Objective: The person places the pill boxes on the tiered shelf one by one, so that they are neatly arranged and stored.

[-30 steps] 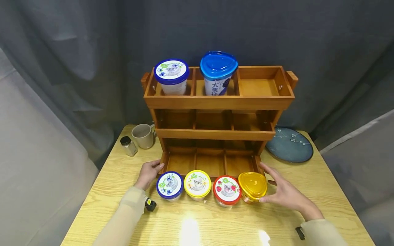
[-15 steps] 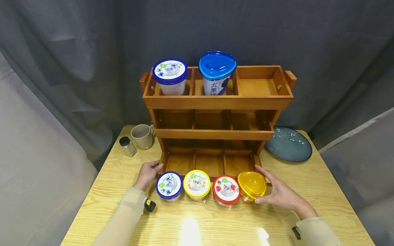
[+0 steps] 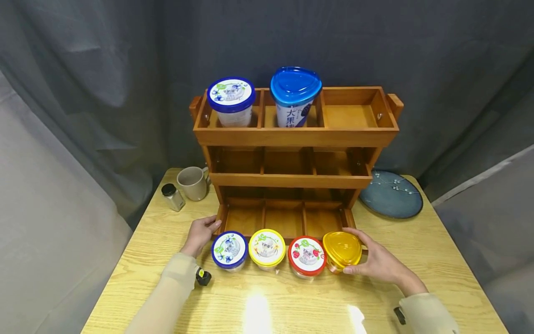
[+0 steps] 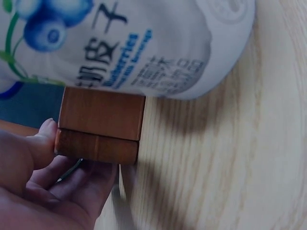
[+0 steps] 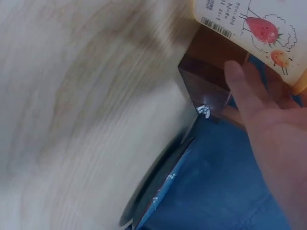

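Observation:
In the head view, my left hand (image 3: 199, 235) holds the front left corner of a three-tier wooden organizer box (image 3: 295, 138). Its thumb lies on the wooden wall in the left wrist view, with the other fingers along the outside. My right hand (image 3: 377, 264) has thumb and forefinger at opposite edges of a cup's yellow triangular lid (image 3: 342, 249); the other fingers reach behind the cup (image 5: 268, 33). This cup stands rightmost in a row on the table, beside a red-rimmed tub (image 3: 307, 256), a yellow-rimmed tub (image 3: 267, 249) and a blue-rimmed tub (image 3: 230, 251).
On the box's top tier stand another blue-rimmed tub (image 3: 231, 102) and a tall cup with a blue lid (image 3: 295, 97). A beige mug (image 3: 193, 183) and a black-capped jar (image 3: 173, 197) sit left of the box. A dark blue plate (image 3: 390, 204) lies at its right.
My right hand has moved left, bringing its thumb and forefinger in around the yellow-lidded cup. The left hand has stayed at the box corner, and the tubs stand where they were.

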### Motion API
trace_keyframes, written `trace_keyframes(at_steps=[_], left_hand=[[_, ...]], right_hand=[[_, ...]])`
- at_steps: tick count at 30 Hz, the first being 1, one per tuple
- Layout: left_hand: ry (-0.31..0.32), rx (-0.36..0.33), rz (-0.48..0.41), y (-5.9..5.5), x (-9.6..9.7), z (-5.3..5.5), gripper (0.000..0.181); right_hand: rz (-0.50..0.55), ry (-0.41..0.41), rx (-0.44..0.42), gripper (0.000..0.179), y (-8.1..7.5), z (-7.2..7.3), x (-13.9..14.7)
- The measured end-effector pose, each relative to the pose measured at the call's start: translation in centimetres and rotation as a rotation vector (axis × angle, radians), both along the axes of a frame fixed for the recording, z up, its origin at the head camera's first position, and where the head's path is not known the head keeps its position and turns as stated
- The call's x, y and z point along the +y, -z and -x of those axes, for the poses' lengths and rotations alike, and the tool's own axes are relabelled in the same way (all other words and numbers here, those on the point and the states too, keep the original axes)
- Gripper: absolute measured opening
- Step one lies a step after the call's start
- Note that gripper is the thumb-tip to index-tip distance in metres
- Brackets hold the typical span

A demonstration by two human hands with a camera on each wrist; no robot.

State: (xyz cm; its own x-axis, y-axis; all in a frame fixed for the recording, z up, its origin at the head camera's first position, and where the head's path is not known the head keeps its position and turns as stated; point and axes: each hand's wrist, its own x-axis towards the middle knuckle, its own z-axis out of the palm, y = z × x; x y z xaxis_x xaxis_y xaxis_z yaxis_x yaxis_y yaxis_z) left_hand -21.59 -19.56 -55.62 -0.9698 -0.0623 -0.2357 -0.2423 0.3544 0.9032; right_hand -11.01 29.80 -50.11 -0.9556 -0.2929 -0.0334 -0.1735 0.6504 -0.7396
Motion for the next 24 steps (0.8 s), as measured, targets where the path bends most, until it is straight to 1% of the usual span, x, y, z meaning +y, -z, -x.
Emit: trace_keyframes(at_steps=[5,12,16,20,24], left_hand=[[0.004,-0.001,0.002,0.0,0.0,0.0,0.044],[0.003,0.002,0.006,0.1,0.0,0.2,0.044],[0.003,0.009,0.009,0.0,0.0,0.1,0.044],[0.004,0.008,0.006,0.1,0.0,0.2,0.045],[0.005,0.003,0.007,0.1,-0.1,0.2,0.045]], right_hand=[[0.029,0.013,0.01,0.101,0.4,0.0,0.1],[0.007,0.047,0.031,0.1,0.5,-0.2,0.2],[0.009,0.071,0.016,0.099,0.4,-0.5,0.4],[0.018,0.088,-0.007,0.097,0.0,-1.0,0.7],[0.019,0.098,-0.003,0.095,-0.9,-1.7,1.2]])
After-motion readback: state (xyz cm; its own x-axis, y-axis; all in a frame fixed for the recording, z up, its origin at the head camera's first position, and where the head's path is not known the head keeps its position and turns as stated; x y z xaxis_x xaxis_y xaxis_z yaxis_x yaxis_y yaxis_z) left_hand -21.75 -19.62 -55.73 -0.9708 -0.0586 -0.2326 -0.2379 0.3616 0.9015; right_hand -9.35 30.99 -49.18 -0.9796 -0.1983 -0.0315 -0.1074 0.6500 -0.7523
